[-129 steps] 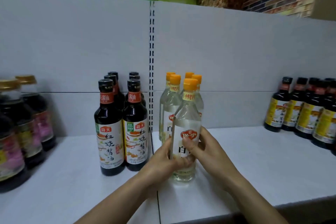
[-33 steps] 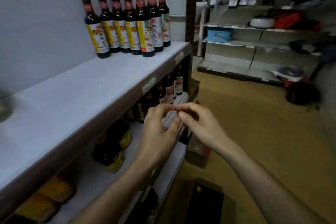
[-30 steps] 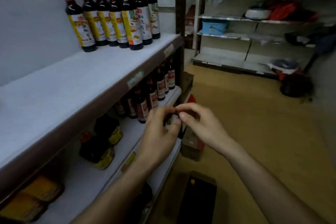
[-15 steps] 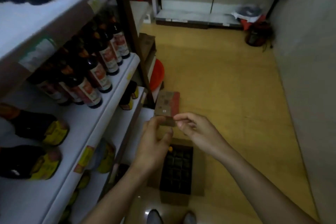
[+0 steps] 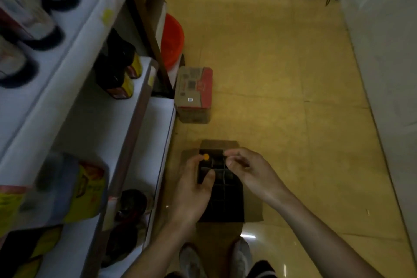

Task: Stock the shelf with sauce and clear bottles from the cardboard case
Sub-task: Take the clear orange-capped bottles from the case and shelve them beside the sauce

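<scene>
The person looks straight down at the open cardboard case (image 5: 253, 209), which sits on the yellow floor (image 5: 282, 63) at about six o'clock of the view, just in front of the person's shoes (image 5: 191, 259). Card dividers (image 5: 225, 184) split its dark inside into cells. One orange bottle cap (image 5: 206, 156) shows in the cell at the case's eleven o'clock corner; what the other cells hold cannot be told in the dark.

Both hands hang over the case and hold nothing. The left hand (image 5: 194, 192) is at its nine o'clock side, fingers loosely curled, the tips just beside the orange cap. The right hand (image 5: 252, 174) is at its one o'clock side, thumb and fingers drawn narrow, blurred.

The shelf (image 5: 144, 133) runs along the nine o'clock side, with dark sauce bottles (image 5: 117, 70) standing on its boards. A small closed box (image 5: 195, 90) stands on the floor at twelve o'clock from the case, and a red basin (image 5: 172, 38) lies beyond it.
</scene>
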A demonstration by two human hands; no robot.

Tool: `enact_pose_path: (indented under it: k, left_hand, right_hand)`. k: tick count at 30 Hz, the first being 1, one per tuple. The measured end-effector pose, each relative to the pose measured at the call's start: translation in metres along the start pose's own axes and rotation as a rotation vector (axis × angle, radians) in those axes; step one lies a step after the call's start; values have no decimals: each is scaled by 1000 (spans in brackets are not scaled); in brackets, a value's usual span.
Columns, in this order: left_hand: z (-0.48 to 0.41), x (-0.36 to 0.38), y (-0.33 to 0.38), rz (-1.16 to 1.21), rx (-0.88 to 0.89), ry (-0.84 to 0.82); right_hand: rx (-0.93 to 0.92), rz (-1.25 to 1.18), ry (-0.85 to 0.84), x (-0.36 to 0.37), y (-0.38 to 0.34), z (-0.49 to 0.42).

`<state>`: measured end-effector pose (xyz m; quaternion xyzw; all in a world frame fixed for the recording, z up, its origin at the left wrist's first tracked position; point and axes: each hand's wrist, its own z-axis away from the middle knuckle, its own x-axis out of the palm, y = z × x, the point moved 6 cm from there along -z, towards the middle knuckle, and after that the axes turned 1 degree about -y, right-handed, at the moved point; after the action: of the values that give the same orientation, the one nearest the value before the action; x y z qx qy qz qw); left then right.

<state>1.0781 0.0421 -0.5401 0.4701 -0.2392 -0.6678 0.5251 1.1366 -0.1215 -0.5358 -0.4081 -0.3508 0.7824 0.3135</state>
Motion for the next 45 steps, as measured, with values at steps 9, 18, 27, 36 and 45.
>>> enact_pose_path:
  k: [9,18,27,36,45]
  left_hand:
    - [-116,92,-179,-6,-69,-65]
    - [-207,135,-278,41,-6,5]
    - [-225,110,-267,-5,141,55]
    - [-239,98,-271,-130,133,28]
    - [-249,107,-274,-185,164,-17]
  right_hand:
    - [7,11,23,90,169,-113]
    - [14,71,-31,148,280,-203]
    - [-80,334,-99,178,301,-263]
    - [-120,300,-45,205,326,-295]
    - [-196,305,5,197,311,-283]
